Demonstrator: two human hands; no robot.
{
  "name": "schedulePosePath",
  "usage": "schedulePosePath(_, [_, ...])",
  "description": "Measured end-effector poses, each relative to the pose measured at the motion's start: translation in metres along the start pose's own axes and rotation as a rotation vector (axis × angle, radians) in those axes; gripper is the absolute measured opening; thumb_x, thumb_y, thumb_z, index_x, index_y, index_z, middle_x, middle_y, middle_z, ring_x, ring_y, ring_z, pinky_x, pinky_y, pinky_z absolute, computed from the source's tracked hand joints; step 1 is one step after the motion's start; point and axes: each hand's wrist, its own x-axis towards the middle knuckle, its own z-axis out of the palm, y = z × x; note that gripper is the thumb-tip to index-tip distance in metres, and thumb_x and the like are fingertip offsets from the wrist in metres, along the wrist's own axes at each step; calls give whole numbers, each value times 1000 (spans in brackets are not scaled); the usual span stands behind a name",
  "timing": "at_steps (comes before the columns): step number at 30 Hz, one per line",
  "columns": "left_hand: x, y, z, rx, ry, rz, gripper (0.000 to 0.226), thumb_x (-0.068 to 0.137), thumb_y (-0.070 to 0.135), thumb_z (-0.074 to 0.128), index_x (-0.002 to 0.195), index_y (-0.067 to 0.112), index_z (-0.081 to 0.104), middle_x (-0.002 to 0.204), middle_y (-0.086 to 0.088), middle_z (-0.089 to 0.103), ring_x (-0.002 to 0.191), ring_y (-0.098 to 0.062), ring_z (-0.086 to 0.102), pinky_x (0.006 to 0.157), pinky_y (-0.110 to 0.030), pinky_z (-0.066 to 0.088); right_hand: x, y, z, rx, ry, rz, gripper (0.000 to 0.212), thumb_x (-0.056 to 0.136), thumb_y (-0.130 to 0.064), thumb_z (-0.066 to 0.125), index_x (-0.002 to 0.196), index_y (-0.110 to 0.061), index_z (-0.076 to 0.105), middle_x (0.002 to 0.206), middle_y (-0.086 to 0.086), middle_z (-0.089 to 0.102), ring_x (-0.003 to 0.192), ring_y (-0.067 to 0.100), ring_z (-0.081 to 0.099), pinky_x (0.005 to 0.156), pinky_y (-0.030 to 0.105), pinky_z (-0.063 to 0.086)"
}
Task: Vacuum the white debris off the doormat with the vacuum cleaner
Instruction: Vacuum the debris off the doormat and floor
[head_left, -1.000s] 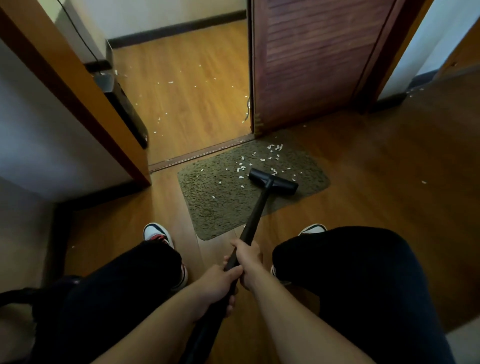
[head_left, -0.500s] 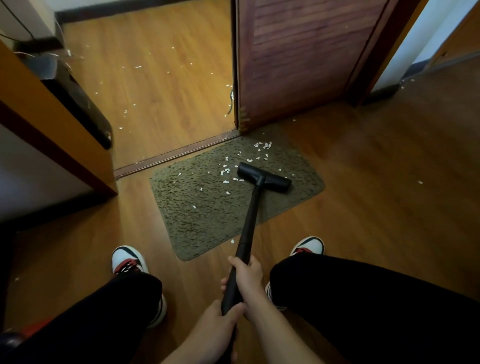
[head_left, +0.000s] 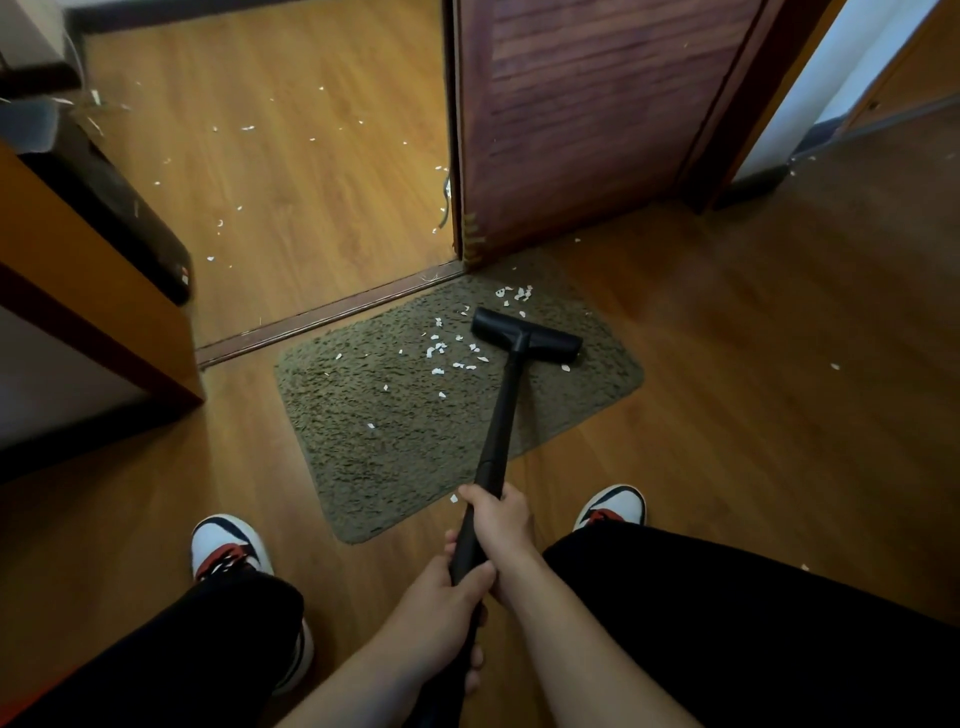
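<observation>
Both hands wrapped tight round the black vacuum wand (head_left: 501, 410), right hand (head_left: 501, 519) above left hand (head_left: 441, 597), flat black nozzle (head_left: 525, 340) on the shaggy olive doormat (head_left: 395, 441), scattered white debris (head_left: 441, 353) just left (some beyond it).

Wood floor (head_left: 779, 364) all round, lighter through the doorway at 11 o'clock. At 12, a reddish-brown slatted door (head_left: 582, 119) stands open, its lower corner chipped. A dark threshold strip (head_left: 322, 317) runs from 9 up toward the door's foot. Orange-brown panel (head_left: 78, 291) at 9, a black box (head_left: 119, 218) just behind it at 10. White wall (head_left: 841, 67) at 1. Down low, white-and-red sneakers: left (head_left: 228, 545) at 7, right (head_left: 615, 506) at 5, black trousers (head_left: 727, 623) above them.
</observation>
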Motion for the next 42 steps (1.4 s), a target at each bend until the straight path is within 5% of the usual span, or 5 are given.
schedulePosePath(17, [-52,-54,-16,8,38,-27,6,100,33,51,100,29,46,82,-9,53,47,-15,51,43,-27,43,-48,58,12,-11,-17,50,20,92,-10,70,107,-3,58,47,6,62,42,20,62,42,27,51])
schedulePosePath(25, [-89,-83,-23,48,46,-55,9,101,33,50,103,35,41,79,-9,57,46,-16,54,45,-27,44,-82,98,15,-5,-30,77,19,92,-10,69,107,-5,58,70,15,62,44,21,63,43,29,52])
schedulePosePath(34, [-67,-66,-22,81,13,-36,16,102,35,47,115,33,38,85,-11,55,45,-16,54,43,-28,46,-61,78,14,-35,1,34,17,92,-11,69,104,-6,58,63,12,62,44,23,64,45,30,52])
schedulePosePath(38, [-50,-48,-17,55,3,-32,5,101,34,48,101,35,43,83,-10,54,44,-15,53,42,-27,45,-41,60,10,-30,16,12,13,93,-12,69,100,-5,60,48,4,62,44,23,63,46,31,53])
schedulePosePath(42, [-29,-32,-11,31,-8,-5,4,100,33,50,100,30,48,78,-9,53,41,-15,52,40,-26,44,-23,38,3,-25,21,8,12,93,-12,69,99,-7,61,60,11,64,44,21,65,44,29,52])
